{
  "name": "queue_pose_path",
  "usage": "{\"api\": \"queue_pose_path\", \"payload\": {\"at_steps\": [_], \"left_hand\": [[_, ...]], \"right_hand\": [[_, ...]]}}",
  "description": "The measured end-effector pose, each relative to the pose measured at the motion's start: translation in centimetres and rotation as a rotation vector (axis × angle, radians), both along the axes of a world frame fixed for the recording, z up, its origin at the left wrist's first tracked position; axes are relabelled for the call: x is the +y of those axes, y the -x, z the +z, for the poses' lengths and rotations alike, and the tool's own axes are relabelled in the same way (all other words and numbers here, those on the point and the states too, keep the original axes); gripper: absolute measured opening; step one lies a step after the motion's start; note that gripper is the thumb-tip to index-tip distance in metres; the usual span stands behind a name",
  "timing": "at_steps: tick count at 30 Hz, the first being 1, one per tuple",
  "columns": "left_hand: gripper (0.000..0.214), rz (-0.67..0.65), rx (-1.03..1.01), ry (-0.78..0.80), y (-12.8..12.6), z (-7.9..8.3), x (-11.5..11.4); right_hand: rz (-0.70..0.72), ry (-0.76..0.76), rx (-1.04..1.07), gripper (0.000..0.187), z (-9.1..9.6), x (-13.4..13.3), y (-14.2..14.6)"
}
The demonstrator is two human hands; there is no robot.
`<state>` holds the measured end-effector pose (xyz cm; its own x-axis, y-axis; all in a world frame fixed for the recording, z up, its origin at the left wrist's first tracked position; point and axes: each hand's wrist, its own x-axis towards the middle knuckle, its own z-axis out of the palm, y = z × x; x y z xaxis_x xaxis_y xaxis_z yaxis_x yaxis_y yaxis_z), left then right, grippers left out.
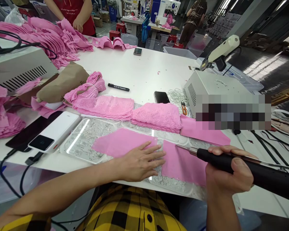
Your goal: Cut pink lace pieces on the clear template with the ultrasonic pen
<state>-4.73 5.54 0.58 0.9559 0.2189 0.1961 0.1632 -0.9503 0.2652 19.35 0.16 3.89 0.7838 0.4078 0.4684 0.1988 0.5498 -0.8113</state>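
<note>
My left hand (141,162) lies flat with fingers spread on a smooth pink fabric piece (118,141), its fingertips at the gap beside a second pink fabric piece (180,163). Both pieces lie on clear plastic boards (83,141) patterned underneath. My right hand (225,171) is wrapped round a black handheld tool (214,159) with a slim pointed metal tip. The tip is over the second piece, near its upper edge; whether it touches is unclear. Just beyond lie two stacks of pink lace pieces (156,117) and another smooth pink piece (204,130).
A grey machine box (212,86) with a white trigger device (221,53) stands at right. Orange snips (184,108), white cord, a phone (161,97) and a marker (118,87) lie beyond. A white power bank (55,131) is left. A co-worker (72,14) stands behind pink heaps.
</note>
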Motion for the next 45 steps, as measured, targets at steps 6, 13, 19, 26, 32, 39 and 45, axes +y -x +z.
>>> {"api": "queue_pose_path", "payload": {"at_steps": [6, 13, 19, 26, 32, 39, 45], "left_hand": [[0.048, -0.008, 0.054, 0.041, -0.1, -0.1, -0.2], [0.046, -0.016, 0.004, 0.041, -0.1, -0.6, -0.2], [0.045, -0.036, -0.011, 0.009, 0.0, -0.1, 0.1], [0.043, -0.037, -0.023, -0.015, -0.1, 0.0, 0.2], [0.045, -0.036, -0.036, -0.024, -0.1, 0.0, 0.2], [0.045, -0.041, -0.022, -0.047, 0.0, -0.4, 0.3], [0.045, -0.044, -0.057, -0.096, 0.1, -0.7, 0.6]], "right_hand": [[0.048, 0.019, 0.004, 0.016, -0.3, 0.0, -0.1], [0.052, 0.011, -0.022, 0.014, -0.2, 0.2, 0.0], [-0.056, -0.018, 0.004, 0.016, 0.5, -0.3, -1.7], [-0.116, -0.002, 0.043, 0.016, 0.2, -2.0, -4.0], [-0.072, -0.008, 0.059, 0.016, -0.1, -1.7, -3.4], [-0.053, -0.007, 0.022, 0.013, -0.1, -1.7, -3.5], [-0.185, -0.028, 0.077, 0.017, 0.8, -3.2, -5.6]]}}
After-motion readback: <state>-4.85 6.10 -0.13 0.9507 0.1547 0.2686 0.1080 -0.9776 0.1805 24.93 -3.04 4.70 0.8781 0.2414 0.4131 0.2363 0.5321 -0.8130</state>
